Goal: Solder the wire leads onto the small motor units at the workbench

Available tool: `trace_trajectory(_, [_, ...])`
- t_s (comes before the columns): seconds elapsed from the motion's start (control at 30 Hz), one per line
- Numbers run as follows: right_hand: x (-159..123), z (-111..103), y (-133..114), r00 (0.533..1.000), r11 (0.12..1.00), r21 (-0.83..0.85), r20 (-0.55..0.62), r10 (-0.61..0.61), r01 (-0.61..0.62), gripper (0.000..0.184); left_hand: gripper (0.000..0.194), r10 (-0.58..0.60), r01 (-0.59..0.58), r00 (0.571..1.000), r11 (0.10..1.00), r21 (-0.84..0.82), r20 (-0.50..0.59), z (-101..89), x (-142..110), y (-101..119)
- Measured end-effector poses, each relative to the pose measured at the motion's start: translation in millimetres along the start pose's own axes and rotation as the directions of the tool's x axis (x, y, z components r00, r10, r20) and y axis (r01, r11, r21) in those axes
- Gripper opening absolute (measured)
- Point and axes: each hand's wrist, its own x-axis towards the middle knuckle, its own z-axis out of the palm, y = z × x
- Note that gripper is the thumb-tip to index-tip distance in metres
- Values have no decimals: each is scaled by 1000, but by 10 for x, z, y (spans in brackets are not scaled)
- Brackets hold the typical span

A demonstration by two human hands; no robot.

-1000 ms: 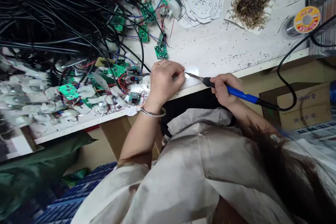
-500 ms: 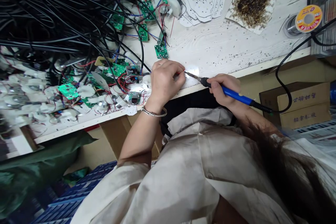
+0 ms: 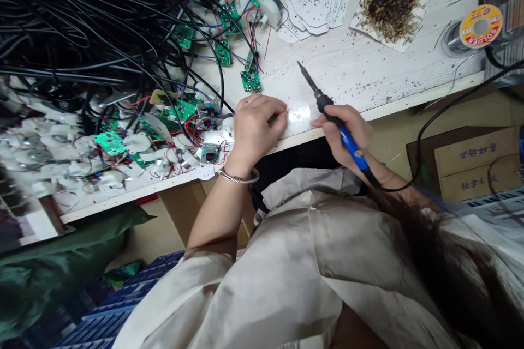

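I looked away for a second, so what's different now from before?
The right hand kept hold of the soldering iron but swung its tip away from the left hand, toward the far side of the table. The left hand stayed beside the shiny white plate, and the solder spool stayed put.

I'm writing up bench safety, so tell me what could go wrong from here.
The soldering iron in the right hand has an exposed tip; if hot, it might burn the left hand nearby.

Its cord hangs past the table edge and could snag, jerking the iron.

Black cables lie tangled among green circuit boards; tugging one might damage them.
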Motion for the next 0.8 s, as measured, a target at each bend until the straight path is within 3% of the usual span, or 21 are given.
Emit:
trace_trajectory(0.13, [55, 117, 63, 971, 963, -167, 142, -191, 214, 25, 20, 8, -5, 1000, 991, -130, 23, -85, -31, 39])
trace_trajectory(0.27, [34, 129, 107, 966, 945, -235, 175, -187, 226, 23, 18, -8, 22, 998, 971, -237, 57, -125, -37, 81])
trace_trajectory(0.43, [40, 90, 123, 968, 964, -184, 196, -157, 193, 25, 17, -88, 94, 994, 991, -95, 68, -83, 17, 117])
trace_trajectory(0.63, [75, 65, 64, 971, 989, -147, 239, 1, 36, 25, 15, -106, 98, 989, 993, 68, 108, -10, 81, 135])
trace_trajectory(0.8, [5, -66, -67, 969, 970, 49, 67, 236, -240, 25, 15, -147, 128, 976, 984, 125, 158, -1, 122, 152])
